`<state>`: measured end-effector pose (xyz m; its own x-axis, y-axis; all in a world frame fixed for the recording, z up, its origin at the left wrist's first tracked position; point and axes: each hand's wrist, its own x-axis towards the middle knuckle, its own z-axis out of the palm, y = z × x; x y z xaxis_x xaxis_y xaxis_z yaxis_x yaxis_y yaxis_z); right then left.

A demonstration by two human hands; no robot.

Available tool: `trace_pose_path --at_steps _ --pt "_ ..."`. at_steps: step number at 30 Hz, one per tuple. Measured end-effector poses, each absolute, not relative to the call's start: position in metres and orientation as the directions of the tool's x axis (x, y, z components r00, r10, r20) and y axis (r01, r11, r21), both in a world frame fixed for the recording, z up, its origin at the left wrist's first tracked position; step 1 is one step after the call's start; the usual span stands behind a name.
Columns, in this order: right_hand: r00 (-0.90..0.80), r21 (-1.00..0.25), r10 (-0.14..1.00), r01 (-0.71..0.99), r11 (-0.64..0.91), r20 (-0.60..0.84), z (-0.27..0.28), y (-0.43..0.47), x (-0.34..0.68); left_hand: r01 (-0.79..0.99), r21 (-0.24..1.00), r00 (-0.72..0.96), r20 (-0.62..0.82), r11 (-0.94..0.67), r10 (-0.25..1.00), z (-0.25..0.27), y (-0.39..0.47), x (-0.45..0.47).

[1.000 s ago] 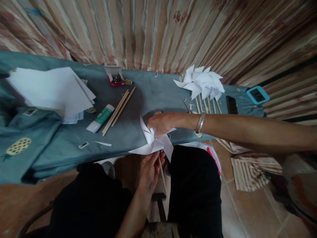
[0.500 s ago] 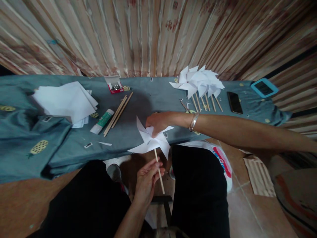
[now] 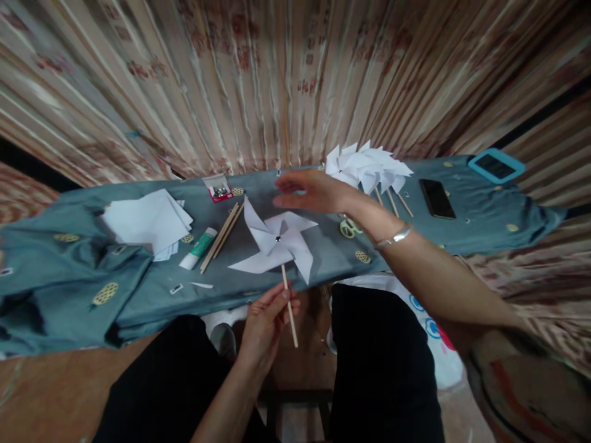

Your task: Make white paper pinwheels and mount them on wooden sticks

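A white paper pinwheel (image 3: 289, 240) with a shiny pin at its centre is held upright near the table's front edge. My left hand (image 3: 270, 314) pinches its thin wooden stick (image 3: 290, 317) below the blades. Above and behind the pinwheel, my right hand (image 3: 307, 189) hovers with fingers stretched out and holds nothing. It is apart from the paper blades. Several finished pinwheels (image 3: 369, 166) lie overlapping at the back right, partly hidden by my right hand and wrist.
Left on the cloth-covered table (image 3: 258, 286) are white paper sheets (image 3: 148, 221), a glue stick (image 3: 198, 248), wooden sticks (image 3: 222, 239) and a small box of metal pins (image 3: 218, 189). To the right lie scissors (image 3: 349, 227), a phone (image 3: 436, 198) and a blue-framed device (image 3: 497, 166).
My right hand has let go of the pinwheel's centre and lifted up and away, uncovering the pin. The left hand still grips the stick. The view has shifted somewhat.
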<state>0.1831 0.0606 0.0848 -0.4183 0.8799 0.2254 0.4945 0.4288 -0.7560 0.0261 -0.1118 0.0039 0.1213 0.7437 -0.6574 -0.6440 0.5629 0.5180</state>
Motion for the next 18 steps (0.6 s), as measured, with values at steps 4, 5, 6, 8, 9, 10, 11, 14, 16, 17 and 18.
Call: trace_pose_path --at_steps 4,5,6,8,9,10,11,14,16,17,18 --pt "0.052 -0.831 0.877 0.35 0.432 0.478 0.087 0.035 0.215 -0.609 0.576 0.126 -0.609 0.545 0.784 0.022 -0.078 0.021" --pt "0.17 -0.862 0.864 0.288 0.417 0.475 0.081 0.026 0.219 -0.596 0.59 0.122 -0.605 0.546 0.787 0.026 -0.069 0.02" --pt "0.26 -0.897 0.862 0.213 0.388 0.434 0.072 0.018 0.222 -0.582 0.601 0.118 -0.604 0.547 0.788 0.028 -0.06 0.02" --pt "0.343 -0.957 0.897 0.032 0.287 0.281 0.051 0.006 0.222 -0.567 0.62 0.102 -0.6 0.542 0.793 0.031 -0.045 0.021" --pt "0.321 -0.973 0.926 -0.042 0.226 0.201 0.04 0.003 0.221 -0.566 0.628 0.096 -0.594 0.535 0.799 0.03 -0.039 0.023" --pt "0.285 -0.982 0.95 -0.097 0.161 0.127 0.031 0.002 0.22 -0.568 0.633 0.091 -0.587 0.526 0.805 0.028 -0.034 0.025" --pt "0.25 -0.985 0.966 -0.14 0.1 0.063 0.023 0.002 0.218 -0.57 0.637 0.088 -0.58 0.518 0.81 0.024 -0.031 0.027" --pt "0.17 -0.973 0.983 -0.227 -0.035 -0.075 0.009 0.006 0.216 -0.574 0.642 0.089 -0.569 0.509 0.818 0.01 -0.026 0.034" --pt "0.132 -0.962 0.982 -0.256 -0.094 -0.132 0.006 0.009 0.215 -0.571 0.644 0.096 -0.563 0.509 0.821 0.002 -0.024 0.039" --pt "0.115 -0.957 0.982 -0.267 -0.116 -0.151 0.006 0.011 0.215 -0.567 0.647 0.101 -0.559 0.51 0.823 -0.001 -0.023 0.041" --pt "0.099 -0.952 0.981 -0.277 -0.133 -0.166 0.006 0.013 0.215 -0.563 0.65 0.104 -0.557 0.511 0.824 -0.003 -0.021 0.042"
